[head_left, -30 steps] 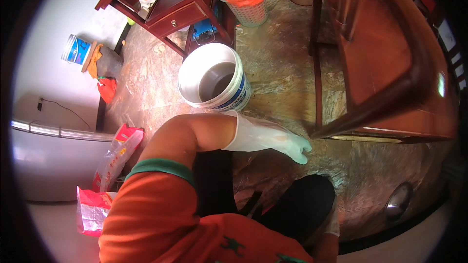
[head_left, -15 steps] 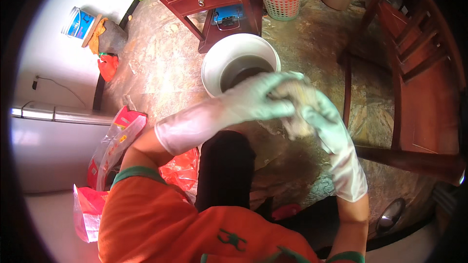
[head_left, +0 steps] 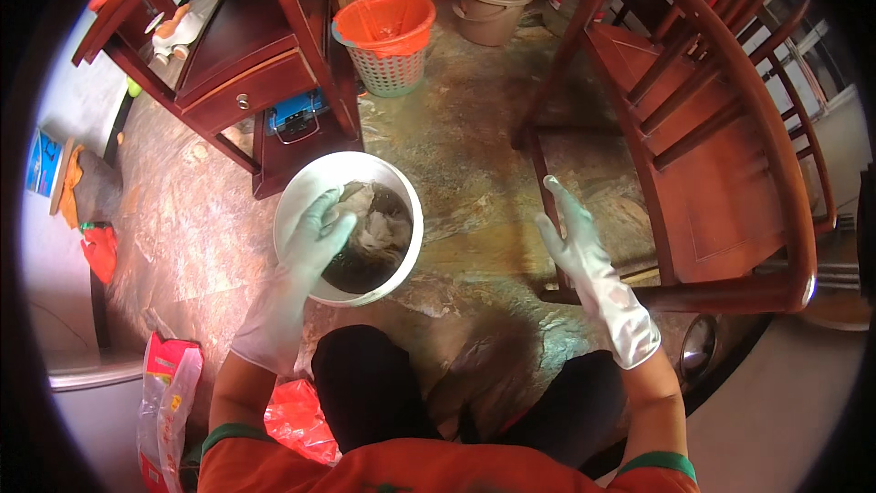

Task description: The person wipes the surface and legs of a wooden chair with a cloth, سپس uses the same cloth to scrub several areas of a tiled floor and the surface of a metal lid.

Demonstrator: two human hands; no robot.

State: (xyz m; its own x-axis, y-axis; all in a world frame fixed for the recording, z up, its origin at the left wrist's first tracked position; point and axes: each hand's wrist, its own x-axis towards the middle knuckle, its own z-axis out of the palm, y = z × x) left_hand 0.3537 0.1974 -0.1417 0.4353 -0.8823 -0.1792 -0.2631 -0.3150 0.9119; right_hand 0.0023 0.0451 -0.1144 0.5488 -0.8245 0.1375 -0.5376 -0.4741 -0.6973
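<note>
A white bucket (head_left: 412,246) holding dark water stands on the floor ahead of me. A wet, pale cloth (head_left: 381,230) lies crumpled in it, partly in the water. My left hand (head_left: 318,230), in a pale green-white rubber glove, reaches over the bucket's left rim beside the cloth, thumb and fingers apart. Whether its fingertips touch the cloth is hard to see. Out to the right, my gloved right hand (head_left: 573,236) is held above the floor with fingers stretched out and nothing in it.
A dark red wooden cabinet (head_left: 242,73) stands beyond the bucket, left. Behind are a basket with an orange liner (head_left: 388,46) and a lidded brown pail (head_left: 493,9). A wooden chair (head_left: 712,183) is on the right. Plastic bags (head_left: 299,420) lie near my left leg.
The cloth, earlier blurred between both hands above the bucket's near side, is now in the bucket. My hands have parted, left to the bucket, right outward. The view has shifted.
</note>
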